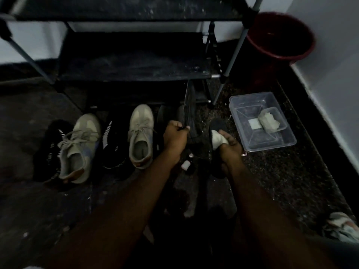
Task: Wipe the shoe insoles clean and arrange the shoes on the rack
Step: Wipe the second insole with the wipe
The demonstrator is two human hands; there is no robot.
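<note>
My left hand [174, 136] grips the edge of a dark shoe [191, 113] that stands tilted below the rack. My right hand [230, 144] holds a white wipe [217, 139] pressed against a black insole [217, 125] lying on the floor. Two beige sneakers [140, 133] [79, 150] and two black shoes with white lettering [110, 144] [50, 150] stand in a row on the floor to the left. The black shoe rack [136, 72] rises behind them with dusty shelves.
A clear plastic tub [287, 140] holding a smaller container with folded wipes sits on the floor at right. A red bucket [279, 35] stands in the corner by the white wall. A small white-capped bottle [185, 165] lies between my wrists. Crumpled cloth [342, 228] lies bottom right.
</note>
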